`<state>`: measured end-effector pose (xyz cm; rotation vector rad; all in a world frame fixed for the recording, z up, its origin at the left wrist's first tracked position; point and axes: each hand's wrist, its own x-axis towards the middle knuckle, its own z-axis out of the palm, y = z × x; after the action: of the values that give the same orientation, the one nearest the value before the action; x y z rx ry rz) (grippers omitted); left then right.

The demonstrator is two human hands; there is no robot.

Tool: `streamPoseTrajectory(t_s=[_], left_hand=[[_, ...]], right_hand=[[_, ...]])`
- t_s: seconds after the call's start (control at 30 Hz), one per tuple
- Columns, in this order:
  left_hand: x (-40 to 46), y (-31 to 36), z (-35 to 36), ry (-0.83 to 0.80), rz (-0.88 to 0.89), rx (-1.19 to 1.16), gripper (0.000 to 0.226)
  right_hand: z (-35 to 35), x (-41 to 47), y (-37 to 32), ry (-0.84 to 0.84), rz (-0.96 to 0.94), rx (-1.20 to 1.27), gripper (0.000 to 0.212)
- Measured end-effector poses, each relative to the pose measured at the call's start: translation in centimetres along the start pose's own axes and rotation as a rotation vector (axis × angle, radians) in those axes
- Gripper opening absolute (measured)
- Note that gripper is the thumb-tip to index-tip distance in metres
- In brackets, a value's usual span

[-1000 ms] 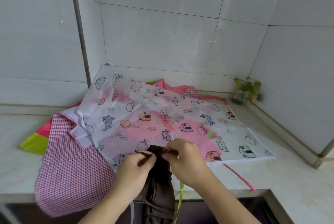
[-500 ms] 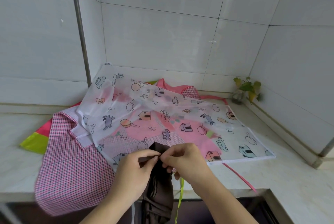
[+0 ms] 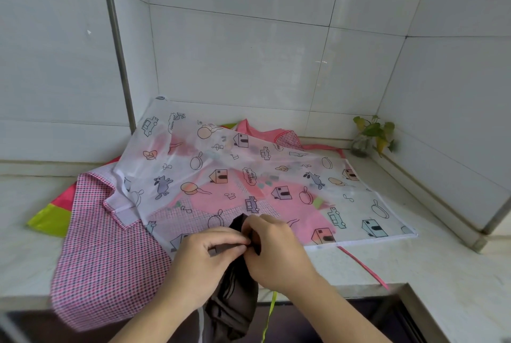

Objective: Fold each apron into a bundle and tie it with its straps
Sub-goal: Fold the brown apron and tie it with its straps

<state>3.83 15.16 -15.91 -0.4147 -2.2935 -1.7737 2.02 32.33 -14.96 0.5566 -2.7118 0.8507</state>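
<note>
1. Nearest, over the front edge of the counter [image 3: 359, 268]: a dark brown apron bundle [image 3: 235, 295], rolled narrow, upper end on the counter, lower end hanging past the edge.
2. Left hand [image 3: 204, 262] and right hand [image 3: 276, 254] now touching at the bundle's top, closer together than a second ago, when a gap showed between them with a strap end stretched across.
3. Fingers [image 3: 229, 240] of the left hand curled, pinching a dark strap [image 3: 226, 247]; right fingers bent over the same spot, pinching brown cloth or strap, which of the two not clear.
4. Likely meaning: strap drawn in tight, knot being closed, this bundle almost tied.
5. Beside the right wrist: a thin yellow-green strap [image 3: 269, 315] dangling off the edge, a pink strap [image 3: 362, 266] lying on the counter.
6. Farther back, not yet folded: a translucent white printed apron [image 3: 249, 176] spread flat over a pink checked apron [image 3: 110, 246].
7. Farthest, in the tiled corner: a small leafy plant [image 3: 372, 132].
</note>
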Motion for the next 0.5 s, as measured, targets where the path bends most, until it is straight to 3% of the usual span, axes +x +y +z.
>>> streamPoseTrajectory(t_s=[0.17, 0.27, 0.37, 0.5], left_hand=[[0.1, 0.0, 0.5, 0.045, 0.024, 0.049, 0.029], [-0.2, 0.0, 0.4, 0.076, 0.017, 0.098, 0.027], [-0.3, -0.4, 0.2, 0.128, -0.003, 0.164, 0.023], [-0.2, -0.6, 0.0, 0.132, -0.045, 0.213, 0.020]], right_hand=[[0.9, 0.1, 0.3, 0.042, 0.000, 0.001, 0.018], [0.2, 0.1, 0.2, 0.032, 0.110, 0.153, 0.012], [-1.0, 0.2, 0.3, -0.088, 0.250, 0.331, 0.003], [-2.0, 0.0, 0.6, -0.120, 0.385, 0.572, 0.017]])
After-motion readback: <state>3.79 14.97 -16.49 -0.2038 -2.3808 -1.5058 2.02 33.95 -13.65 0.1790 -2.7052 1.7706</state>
